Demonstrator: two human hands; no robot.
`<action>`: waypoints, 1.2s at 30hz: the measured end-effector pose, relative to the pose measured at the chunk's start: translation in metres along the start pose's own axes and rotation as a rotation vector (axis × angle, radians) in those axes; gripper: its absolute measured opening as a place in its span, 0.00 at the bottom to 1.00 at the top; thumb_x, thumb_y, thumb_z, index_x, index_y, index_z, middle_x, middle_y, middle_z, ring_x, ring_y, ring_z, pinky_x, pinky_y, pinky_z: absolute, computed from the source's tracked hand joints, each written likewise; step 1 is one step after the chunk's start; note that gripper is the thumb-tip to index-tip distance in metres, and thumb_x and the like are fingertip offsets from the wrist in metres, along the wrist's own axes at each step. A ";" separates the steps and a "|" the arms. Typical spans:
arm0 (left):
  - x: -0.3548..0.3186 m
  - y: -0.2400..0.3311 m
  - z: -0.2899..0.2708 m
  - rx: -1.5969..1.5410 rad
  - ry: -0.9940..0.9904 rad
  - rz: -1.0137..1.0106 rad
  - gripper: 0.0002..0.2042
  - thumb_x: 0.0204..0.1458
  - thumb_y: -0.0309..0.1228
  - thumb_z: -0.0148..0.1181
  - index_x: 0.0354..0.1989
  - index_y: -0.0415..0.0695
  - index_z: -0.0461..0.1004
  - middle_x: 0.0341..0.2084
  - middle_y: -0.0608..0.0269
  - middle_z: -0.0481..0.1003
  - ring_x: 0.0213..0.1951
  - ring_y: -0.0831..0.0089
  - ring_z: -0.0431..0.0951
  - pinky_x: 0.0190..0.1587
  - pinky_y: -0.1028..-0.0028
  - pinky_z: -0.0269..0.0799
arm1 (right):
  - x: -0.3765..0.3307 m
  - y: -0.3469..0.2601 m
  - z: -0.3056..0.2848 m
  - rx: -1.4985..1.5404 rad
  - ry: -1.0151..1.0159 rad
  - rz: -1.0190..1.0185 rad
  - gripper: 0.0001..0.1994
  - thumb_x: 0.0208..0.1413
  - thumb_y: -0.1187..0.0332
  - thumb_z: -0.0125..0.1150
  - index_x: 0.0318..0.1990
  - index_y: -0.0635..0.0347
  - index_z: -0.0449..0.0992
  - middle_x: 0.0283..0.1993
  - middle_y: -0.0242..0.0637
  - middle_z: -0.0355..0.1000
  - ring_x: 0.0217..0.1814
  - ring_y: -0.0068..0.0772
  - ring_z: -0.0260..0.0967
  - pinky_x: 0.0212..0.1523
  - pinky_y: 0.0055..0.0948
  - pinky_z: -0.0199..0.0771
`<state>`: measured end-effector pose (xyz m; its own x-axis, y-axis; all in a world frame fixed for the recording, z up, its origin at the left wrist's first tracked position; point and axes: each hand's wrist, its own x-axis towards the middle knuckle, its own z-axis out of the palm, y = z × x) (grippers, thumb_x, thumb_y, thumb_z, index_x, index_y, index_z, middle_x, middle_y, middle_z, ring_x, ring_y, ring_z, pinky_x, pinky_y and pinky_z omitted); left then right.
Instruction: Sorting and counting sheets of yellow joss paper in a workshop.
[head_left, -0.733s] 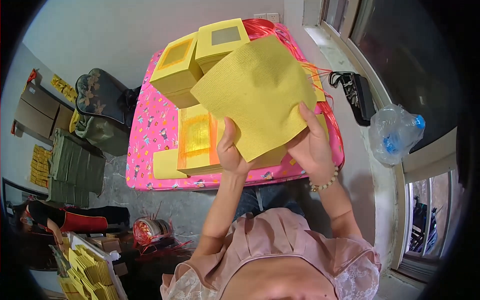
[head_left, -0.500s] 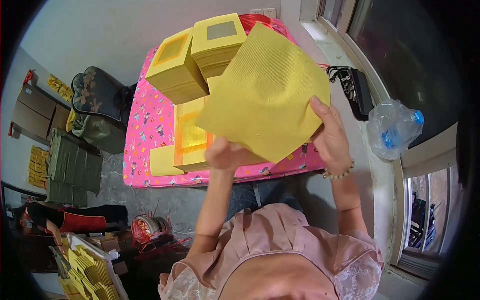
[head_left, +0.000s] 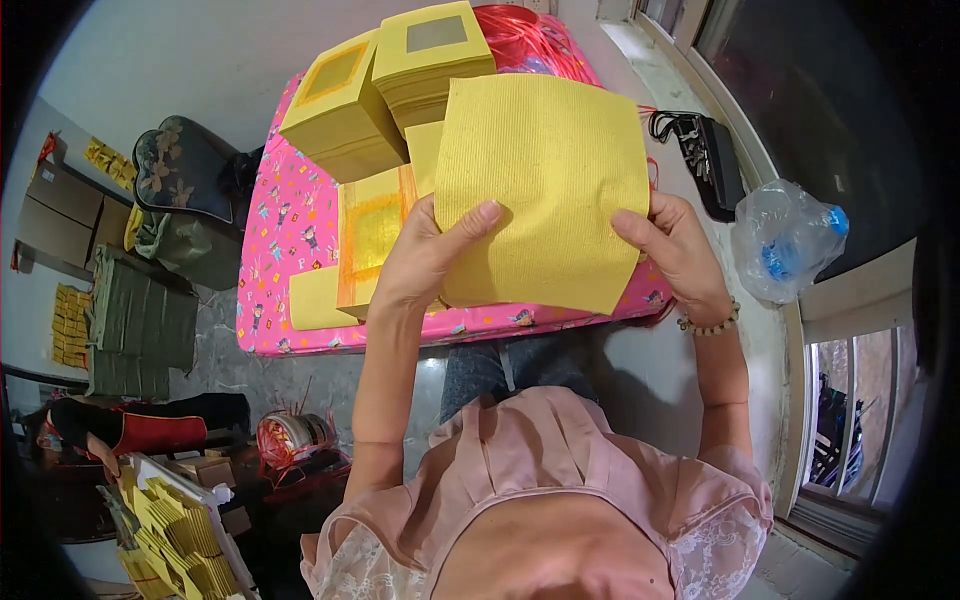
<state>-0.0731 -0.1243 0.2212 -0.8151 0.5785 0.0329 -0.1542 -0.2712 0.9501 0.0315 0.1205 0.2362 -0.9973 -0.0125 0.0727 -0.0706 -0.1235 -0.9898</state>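
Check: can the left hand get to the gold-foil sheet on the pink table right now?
Probably not at once: the left hand grips the yellow sheet, which partly overhangs the gold-foil sheet just beside it.

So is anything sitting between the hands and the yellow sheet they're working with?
Nothing visible. The left hand and right hand both grip the yellow sheet directly at its lower edges, holding it above the pink table.

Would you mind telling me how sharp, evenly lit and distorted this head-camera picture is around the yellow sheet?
Head view: the yellow sheet is sharp and evenly lit, with no glare, as are the left hand and right hand; the fisheye bends the window frame near the rim, and the corners are black.
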 end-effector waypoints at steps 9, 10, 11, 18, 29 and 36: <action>-0.010 -0.013 0.019 -0.025 0.061 0.127 0.17 0.55 0.32 0.65 0.49 0.36 0.73 0.40 0.62 0.78 0.40 0.78 0.77 0.45 0.74 0.73 | -0.002 0.019 0.004 0.231 0.055 -0.039 0.15 0.62 0.66 0.60 0.50 0.68 0.77 0.43 0.34 0.78 0.44 0.18 0.74 0.46 0.21 0.73; -0.010 -0.012 0.020 -0.026 0.063 0.125 0.17 0.55 0.32 0.65 0.49 0.36 0.73 0.40 0.62 0.78 0.40 0.78 0.77 0.45 0.74 0.73 | -0.002 0.022 0.003 0.252 0.076 -0.049 0.15 0.62 0.66 0.59 0.50 0.68 0.77 0.43 0.35 0.78 0.44 0.18 0.74 0.46 0.21 0.74; -0.010 -0.011 0.021 0.009 0.066 0.131 0.17 0.55 0.32 0.65 0.49 0.36 0.73 0.39 0.62 0.79 0.39 0.78 0.77 0.44 0.74 0.73 | -0.002 0.024 0.003 0.273 0.099 -0.060 0.14 0.62 0.67 0.59 0.50 0.68 0.77 0.43 0.35 0.78 0.43 0.19 0.75 0.46 0.21 0.74; -0.008 -0.002 0.025 0.081 0.049 0.129 0.15 0.55 0.32 0.66 0.46 0.36 0.75 0.37 0.61 0.79 0.38 0.79 0.77 0.43 0.75 0.74 | -0.012 0.017 -0.010 -0.097 0.103 -0.139 0.13 0.62 0.70 0.58 0.50 0.67 0.76 0.44 0.36 0.78 0.44 0.20 0.75 0.46 0.23 0.75; -0.003 -0.007 0.035 0.084 0.065 0.121 0.16 0.55 0.30 0.65 0.48 0.35 0.74 0.39 0.60 0.79 0.39 0.78 0.78 0.44 0.75 0.74 | -0.009 0.020 -0.016 -0.227 0.331 -0.331 0.19 0.58 0.69 0.64 0.54 0.64 0.69 0.45 0.33 0.73 0.44 0.21 0.71 0.48 0.22 0.72; 0.000 -0.003 0.055 0.214 -0.113 0.152 0.15 0.56 0.27 0.63 0.50 0.34 0.72 0.41 0.62 0.79 0.41 0.79 0.77 0.45 0.75 0.74 | -0.011 -0.024 0.015 -1.162 0.210 -0.624 0.41 0.38 0.54 0.77 0.60 0.60 0.65 0.59 0.44 0.64 0.62 0.48 0.61 0.63 0.40 0.59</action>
<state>-0.0416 -0.0810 0.2360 -0.7503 0.6294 0.2026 0.0959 -0.1996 0.9752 0.0442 0.1085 0.2610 -0.7686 -0.0986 0.6320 -0.3854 0.8600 -0.3345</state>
